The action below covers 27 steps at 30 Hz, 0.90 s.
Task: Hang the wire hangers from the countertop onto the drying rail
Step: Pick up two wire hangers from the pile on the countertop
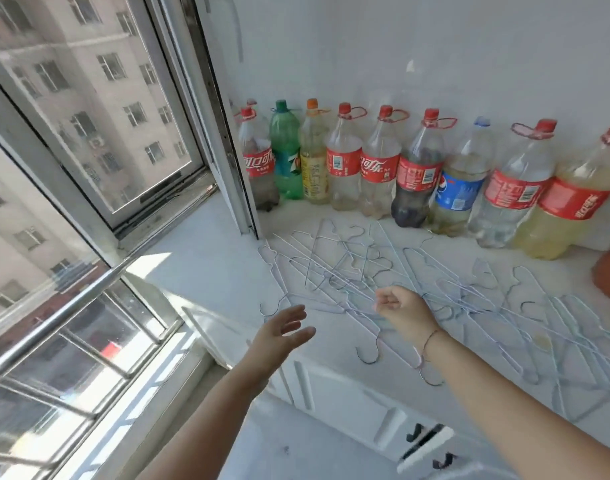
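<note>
**Q:** What do the two hands nearest the camera show?

**A:** The left hand (283, 327) is spread, fingers straight and apart. It holds nothing and hangs over the near edge of the tabletop (227, 271), on the side of the drying rail (89, 294); judged, it waits there to receive. The right hand (400, 310) sits over the pile with its fingers curled and thumb meeting fingertip. Whether its grip has closed on a wire cannot be told.

**Q:** Where are the wire hangers?

**A:** The wire hangers (331, 271) all lie flat on the tabletop, overlapping in a loose tangle that runs from the window corner off to the right. None is seen on the rail, so the task appears to be at its start.

**Q:** Which way do they point?

**A:** Their directions are mixed. Most long axes run diagonally, near-right to far-left, and cross one another. Two hooks (367, 355) overhang the near edge toward the person; others curl toward the back wall. Judged, a hook at the edge is the easiest handle, since it frees one hanger without dragging its neighbours.

**Q:** And beyond the pile?

**A:** A row of bottles (343, 164) stands against the wall, clear of the hangers. To the left, the window frame (224, 133) stands open.
</note>
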{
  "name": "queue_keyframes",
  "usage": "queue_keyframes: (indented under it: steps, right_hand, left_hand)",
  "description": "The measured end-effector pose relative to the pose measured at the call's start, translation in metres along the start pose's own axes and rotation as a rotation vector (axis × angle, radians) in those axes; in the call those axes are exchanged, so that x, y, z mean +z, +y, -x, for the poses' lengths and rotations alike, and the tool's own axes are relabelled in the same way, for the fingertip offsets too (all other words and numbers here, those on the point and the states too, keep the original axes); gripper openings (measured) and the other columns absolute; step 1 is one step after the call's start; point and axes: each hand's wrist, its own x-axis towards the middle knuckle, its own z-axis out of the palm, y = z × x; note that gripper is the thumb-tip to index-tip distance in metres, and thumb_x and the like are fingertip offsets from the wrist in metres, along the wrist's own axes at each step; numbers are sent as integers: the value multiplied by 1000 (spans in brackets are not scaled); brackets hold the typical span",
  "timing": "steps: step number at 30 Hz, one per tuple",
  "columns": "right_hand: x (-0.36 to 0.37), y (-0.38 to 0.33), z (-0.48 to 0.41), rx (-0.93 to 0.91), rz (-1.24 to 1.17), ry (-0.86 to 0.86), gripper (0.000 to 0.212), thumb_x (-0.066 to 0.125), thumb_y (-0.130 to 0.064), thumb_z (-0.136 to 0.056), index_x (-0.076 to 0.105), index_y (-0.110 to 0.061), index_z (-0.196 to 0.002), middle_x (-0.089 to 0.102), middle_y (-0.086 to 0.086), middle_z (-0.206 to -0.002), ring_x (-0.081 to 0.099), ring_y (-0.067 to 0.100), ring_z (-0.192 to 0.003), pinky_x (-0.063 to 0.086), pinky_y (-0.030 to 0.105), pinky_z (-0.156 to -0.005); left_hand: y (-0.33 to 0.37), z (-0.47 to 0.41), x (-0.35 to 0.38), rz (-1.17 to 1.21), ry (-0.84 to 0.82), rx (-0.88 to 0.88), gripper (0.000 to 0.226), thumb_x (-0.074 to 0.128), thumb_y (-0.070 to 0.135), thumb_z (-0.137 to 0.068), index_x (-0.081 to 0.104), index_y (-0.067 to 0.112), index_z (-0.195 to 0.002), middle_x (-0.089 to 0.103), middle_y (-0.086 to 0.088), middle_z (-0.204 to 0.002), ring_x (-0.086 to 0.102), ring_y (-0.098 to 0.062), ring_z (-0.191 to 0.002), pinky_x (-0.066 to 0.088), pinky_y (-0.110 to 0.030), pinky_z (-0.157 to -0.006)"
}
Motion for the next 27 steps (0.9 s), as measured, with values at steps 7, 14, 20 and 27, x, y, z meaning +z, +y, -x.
queue_keyframes:
  steps: [7,14,20,27]
  right_hand:
    - [-1,26,-90,78,41,-74,24,63,-7,-81,62,-7,-105,62,5,-96,60,19,-94,46,27,-86]
    - [17,40,-140,163,77,-105,28,62,-12,-81,63,-7,-109,65,6,-102,61,17,-96,47,27,-90]
    - [45,44,-150,154,149,-145,23,61,-12,-81,65,-13,-103,64,0,-95,61,15,-90,49,29,-88]
    - [57,48,-157,153,138,-116,24,62,-12,-80,66,-12,-104,65,3,-93,58,15,-83,48,28,-85]
  left_hand:
    - [-3,-77,18,41,49,-81,52,73,37,-72,58,31,-121,63,12,-120,55,-7,-117,42,-25,-95]
    - [-14,-120,18,70,50,-201,45,66,24,-87,54,21,-130,62,7,-124,55,-6,-116,40,-25,-94]
    - [-34,-123,20,191,73,-341,62,70,36,-68,56,20,-126,63,5,-123,58,-8,-112,42,-35,-104]
    - [-48,-142,23,522,171,-471,42,70,11,-80,52,6,-118,63,-9,-117,61,-19,-103,48,-32,-93]
